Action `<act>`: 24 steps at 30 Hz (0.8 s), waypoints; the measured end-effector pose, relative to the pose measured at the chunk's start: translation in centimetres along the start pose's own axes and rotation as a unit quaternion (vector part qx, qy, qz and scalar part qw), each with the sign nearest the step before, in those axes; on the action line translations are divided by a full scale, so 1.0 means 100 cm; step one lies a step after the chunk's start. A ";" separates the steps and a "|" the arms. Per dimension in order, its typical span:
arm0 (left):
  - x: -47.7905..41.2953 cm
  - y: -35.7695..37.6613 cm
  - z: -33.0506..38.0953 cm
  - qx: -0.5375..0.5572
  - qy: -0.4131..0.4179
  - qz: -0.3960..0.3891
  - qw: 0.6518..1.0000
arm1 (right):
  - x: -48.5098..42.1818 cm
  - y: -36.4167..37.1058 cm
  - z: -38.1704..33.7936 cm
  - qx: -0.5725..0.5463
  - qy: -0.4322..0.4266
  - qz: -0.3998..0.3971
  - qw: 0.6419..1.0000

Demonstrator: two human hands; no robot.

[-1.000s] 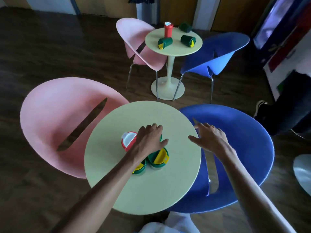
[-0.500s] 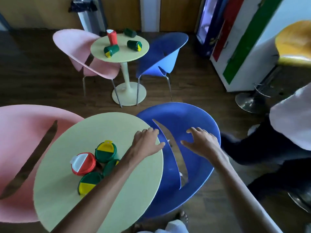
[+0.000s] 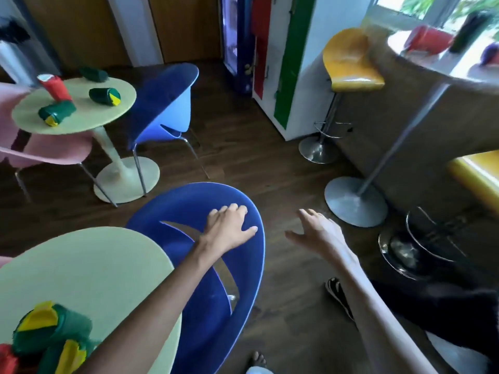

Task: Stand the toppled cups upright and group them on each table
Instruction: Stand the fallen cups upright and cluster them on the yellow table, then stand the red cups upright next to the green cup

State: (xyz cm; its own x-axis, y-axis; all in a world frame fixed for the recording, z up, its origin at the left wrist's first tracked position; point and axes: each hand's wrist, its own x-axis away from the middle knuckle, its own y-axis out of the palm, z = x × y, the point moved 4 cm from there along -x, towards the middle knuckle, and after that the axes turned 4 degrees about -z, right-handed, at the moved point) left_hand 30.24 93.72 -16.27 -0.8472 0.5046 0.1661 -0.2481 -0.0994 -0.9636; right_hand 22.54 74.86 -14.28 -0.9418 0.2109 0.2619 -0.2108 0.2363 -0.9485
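Upright green-and-yellow cups point(image 3: 51, 333) stand grouped at the bottom left on the near round table point(image 3: 89, 271), with a red cup's edge point(image 3: 6, 359) beside them. On the far round table point(image 3: 81, 114), a red cup point(image 3: 55, 87) stands upright and three green cups lie toppled point(image 3: 56, 112) point(image 3: 104, 96) point(image 3: 94, 73). My left hand point(image 3: 229, 228) hovers open over the near blue chair point(image 3: 237, 276). Over the floor, my right hand point(image 3: 321, 233) is open and holds nothing. A high table point(image 3: 421, 60) at top right carries a toppled red cup point(image 3: 429, 40) and a dark cup point(image 3: 469, 29).
A second blue chair point(image 3: 167, 103) and a pink chair point(image 3: 54, 152) flank the far table. Yellow bar stools point(image 3: 351, 63) and metal bases point(image 3: 356, 201) stand at the right. A person's dark-clad leg and shoe point(image 3: 337, 292) lie on the wooden floor at lower right.
The view has swung right, sliding the near table and its grouped cups to the bottom left. My left hand has left the table and both hands moved right over the blue chair and floor.
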 end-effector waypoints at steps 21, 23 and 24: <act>-0.253 -0.006 0.249 -0.033 0.212 -0.013 0.977 | -0.066 -0.086 0.281 -0.063 0.214 0.085 0.971; -0.288 -0.007 0.270 -0.033 0.222 -0.017 0.974 | -0.090 -0.098 0.307 -0.065 0.223 0.087 0.969; -0.305 -0.008 0.279 -0.031 0.226 -0.020 0.973 | -0.103 -0.105 0.318 -0.066 0.227 0.087 0.968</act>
State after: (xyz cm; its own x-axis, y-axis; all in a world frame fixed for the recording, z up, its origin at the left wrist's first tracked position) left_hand 43.19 54.48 -14.72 -0.5406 0.8344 0.1073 -0.2361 -0.0281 -0.9713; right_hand 26.11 40.00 -12.65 -0.7418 0.6461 0.1798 0.0036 0.2718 -0.9623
